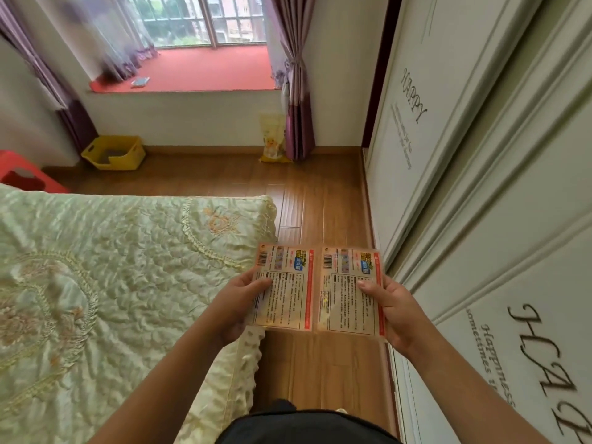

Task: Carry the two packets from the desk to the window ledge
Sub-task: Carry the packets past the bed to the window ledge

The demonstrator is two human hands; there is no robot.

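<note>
— Where are the two packets held?

— The left packet (285,288) is gripped by the left hand (238,304), with the thumb laid on its printed face and the fingers hidden underneath. The right packet (350,290) is gripped the same way by the right hand (395,310). Both are kept flat, printed sides up, side by side with their inner edges touching, above the wooden floor (320,200).

— What is seen around them?

— A bed (112,267) with a pale quilted cover is seen to the left, its corner just beside the left hand. White wardrobe doors (480,187) with lettering are seen along the right.

— And the window ledge?

— The red ledge (208,70) is seen far ahead, under the window, well apart from the packets. A small flat item (140,81) is seen lying on its left part. Below it, a yellow bin (113,152) and a yellow bag (273,137) are placed on the floor by the far wall.
</note>
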